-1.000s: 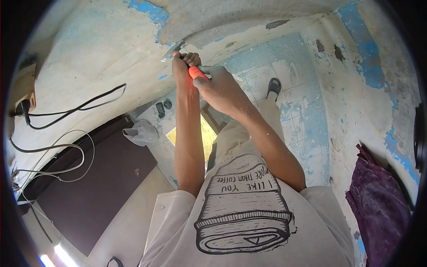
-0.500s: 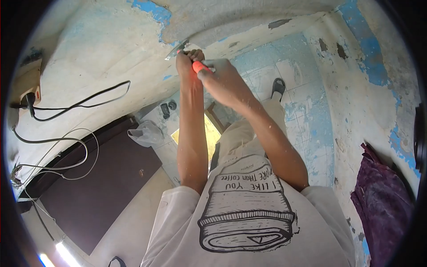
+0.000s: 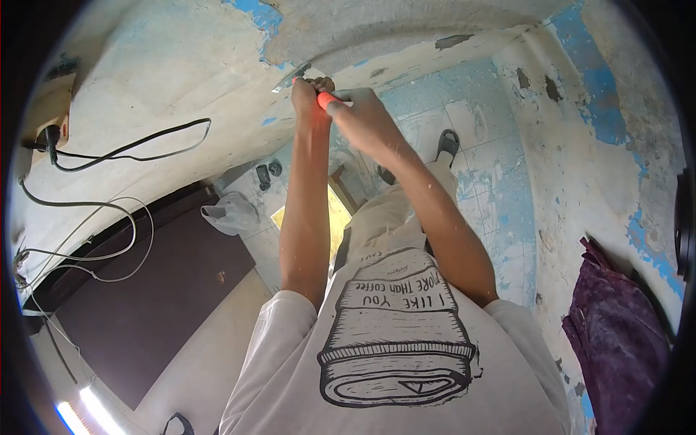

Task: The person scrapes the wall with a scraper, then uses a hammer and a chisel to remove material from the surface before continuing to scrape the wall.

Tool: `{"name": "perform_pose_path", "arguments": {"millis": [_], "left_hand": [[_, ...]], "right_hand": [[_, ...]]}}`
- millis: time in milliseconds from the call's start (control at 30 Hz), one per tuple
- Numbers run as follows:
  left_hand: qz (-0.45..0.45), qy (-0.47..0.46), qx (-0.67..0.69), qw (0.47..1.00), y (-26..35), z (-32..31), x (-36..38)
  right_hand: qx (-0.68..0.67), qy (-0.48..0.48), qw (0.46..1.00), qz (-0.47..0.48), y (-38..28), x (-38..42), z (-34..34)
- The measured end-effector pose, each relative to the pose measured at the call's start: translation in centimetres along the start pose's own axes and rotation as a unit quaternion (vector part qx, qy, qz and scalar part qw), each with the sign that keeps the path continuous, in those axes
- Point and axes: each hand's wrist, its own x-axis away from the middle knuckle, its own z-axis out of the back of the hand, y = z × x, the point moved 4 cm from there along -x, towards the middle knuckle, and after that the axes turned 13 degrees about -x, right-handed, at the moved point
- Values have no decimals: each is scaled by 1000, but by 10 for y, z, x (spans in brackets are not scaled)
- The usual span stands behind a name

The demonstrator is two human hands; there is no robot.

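Note:
Near the top middle, a scraper [image 3: 291, 77] has its flat metal blade against the wall [image 3: 196, 80], at the lower edge of a bare grey patch. My left hand [image 3: 312, 96] is closed around the scraper just behind the blade. Orange handle shows beside the left thumb and again between the two hands. My right hand [image 3: 365, 122] is closed on the orange rear end of this handle, thumb along it. Its other fingers are partly hidden. Peeling blue paint [image 3: 261, 22] borders the grey patch above the blade.
Black cable [image 3: 138, 157] loops from a wall socket [image 3: 54, 130] at left. Below are a dark brown panel [image 3: 152, 304], a plastic bag [image 3: 230, 214] and a yellow-topped piece [image 3: 337, 217]. Purple cloth [image 3: 612, 326] hangs at right. My sandalled foot [image 3: 449, 143] stands on paint-flecked tiles [image 3: 493, 159].
The view has shifted slightly. My right hand has moved a little up and left, nearer my left hand. Both hands keep their grip, and the blade stays at about the same wall spot.

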Motion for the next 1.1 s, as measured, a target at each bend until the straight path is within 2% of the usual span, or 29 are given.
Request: {"name": "perform_pose_path", "arguments": {"millis": [33,67,100,167,233,300,333,367,433,533,567,633,667,700,767,800,1000,1100], "left_hand": [[2,-16,-1,1000,6,-5,0],[15,-86,41,995,4,2,-9],[16,-86,41,995,-2,6,-16],[-9,-28,7,1000,-9,18,-24],[-3,-32,-6,999,-5,20,-30],[63,-99,53,992,-3,23,-25],[59,-118,100,986,4,15,-9],[30,-66,60,996,12,7,5],[27,-47,6,999,13,8,4],[18,-34,17,999,8,9,-3],[19,-31,17,999,7,15,-1],[37,-85,37,995,13,5,4],[-25,-16,-50,998,25,-14,34],[-24,-16,-51,998,22,-10,27],[-3,-63,46,997,8,3,3],[-8,-31,62,998,1,4,-2],[43,-67,78,994,2,-2,-2],[57,-73,70,993,-10,18,-25]], "right_hand": [[26,7,999,37,-10,8,-3],[51,14,996,72,-17,12,-5],[52,15,996,72,-12,6,-5],[29,2,999,45,5,-8,-7],[23,-4,999,39,4,-11,-10],[54,21,995,80,6,-2,-17],[54,30,994,85,4,3,-20],[53,31,994,87,-2,4,-19],[68,9,996,52,-8,9,-19],[45,-4,997,60,-5,3,-16],[50,-8,997,59,-6,6,-17],[71,3,995,71,-14,12,-18],[75,-5,994,78,-17,15,-18],[77,-13,993,83,-17,18,-17],[55,-11,997,57,-14,11,-9],[34,-9,999,34,-12,8,-6],[62,-3,997,46,-15,12,-6],[46,13,998,50,0,0,-11]]}}
